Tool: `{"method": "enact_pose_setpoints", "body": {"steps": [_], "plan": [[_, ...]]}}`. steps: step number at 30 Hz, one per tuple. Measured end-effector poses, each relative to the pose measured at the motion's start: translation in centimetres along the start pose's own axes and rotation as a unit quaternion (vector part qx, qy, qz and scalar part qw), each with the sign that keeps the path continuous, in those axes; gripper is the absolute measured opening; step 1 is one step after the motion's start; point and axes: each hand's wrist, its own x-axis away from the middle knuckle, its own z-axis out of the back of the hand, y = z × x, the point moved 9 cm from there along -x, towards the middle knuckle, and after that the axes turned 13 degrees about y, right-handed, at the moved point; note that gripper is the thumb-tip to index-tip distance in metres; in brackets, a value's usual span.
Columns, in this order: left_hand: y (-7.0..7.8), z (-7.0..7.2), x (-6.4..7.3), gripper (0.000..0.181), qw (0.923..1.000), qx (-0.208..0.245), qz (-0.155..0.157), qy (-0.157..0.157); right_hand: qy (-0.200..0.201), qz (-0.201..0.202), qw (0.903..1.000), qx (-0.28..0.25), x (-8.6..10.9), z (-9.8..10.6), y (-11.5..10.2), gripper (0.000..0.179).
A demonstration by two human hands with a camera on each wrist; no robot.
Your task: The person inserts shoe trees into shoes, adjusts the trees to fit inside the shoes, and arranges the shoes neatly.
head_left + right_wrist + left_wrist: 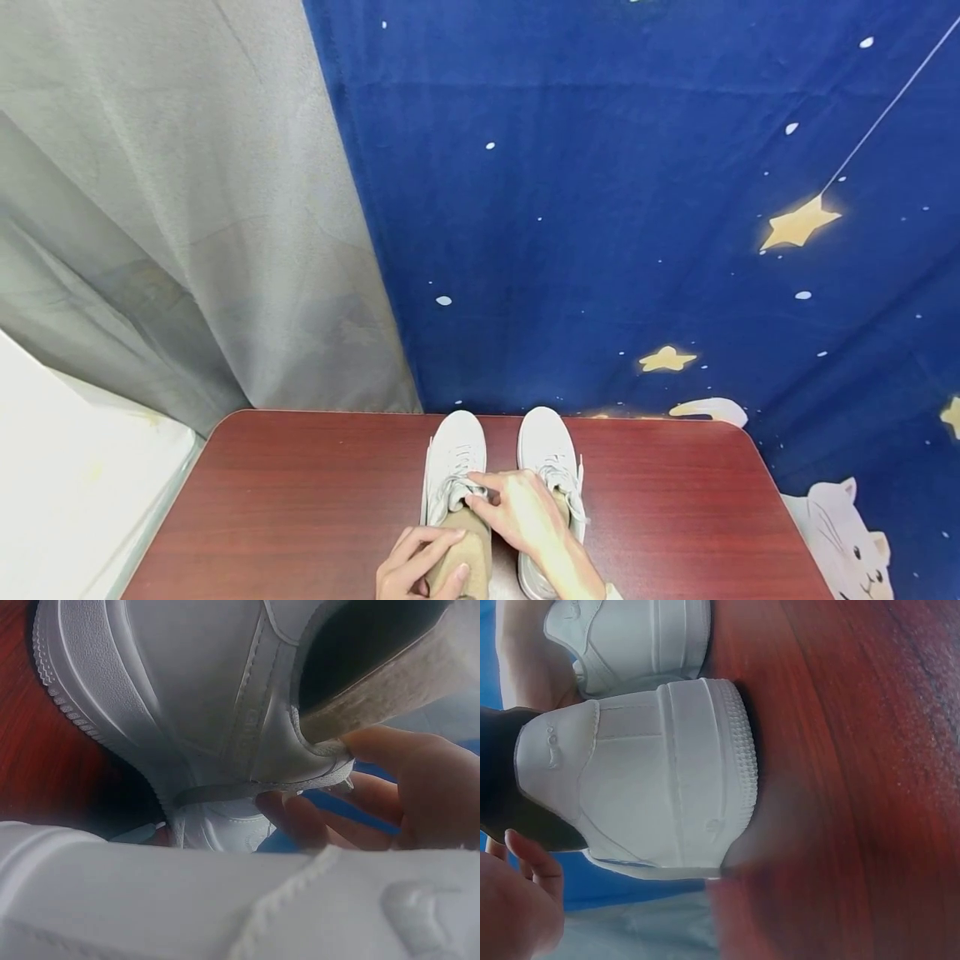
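Observation:
Two white lace-up sneakers stand side by side on a reddish-brown tabletop, toes toward the far edge. From the left sneaker rises a tan leg-like piece; its material is unclear. My left hand holds this piece, fingers bent over it and thumb near its front. My right hand reaches across to the left sneaker and pinches the tongue between thumb and fingers, close by the laces. The right sneaker sits under my right forearm, its laces loose at the side. In the left wrist view the sneaker heel faces me.
The wooden tabletop has rounded far corners. Beyond its far edge hang a blue star-printed curtain and a grey curtain. A white surface lies to the left of the table.

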Motion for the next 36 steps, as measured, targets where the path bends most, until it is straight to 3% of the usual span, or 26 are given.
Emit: {"method": "enact_pose_setpoints", "body": {"steps": [16, 24, 28, 36], "plan": [[0.0, -0.3, 0.0, 0.029, 0.9996, -0.016, -0.017, 0.014, 0.008, 0.003, 1.0, 0.0, 0.1, 0.2, 0.0, 0.026], [-0.2, -0.2, 0.1, 0.03, 0.9996, -0.023, -0.006, 0.014, 0.026, 0.061, 0.9972, 0.034, 0.1, 0.5, -1.0, 0.026], [-0.4, -0.2, 0.1, 0.03, 0.9996, -0.024, -0.004, 0.015, 0.037, 0.067, 0.9957, 0.052, 0.2, 0.3, -1.2, 0.028], [-1.2, -0.1, 1.2, 0.031, 0.9995, -0.026, 0.011, 0.015, 0.076, 0.049, 0.9959, -0.004, 0.0, 0.6, -1.2, 0.015]]}}
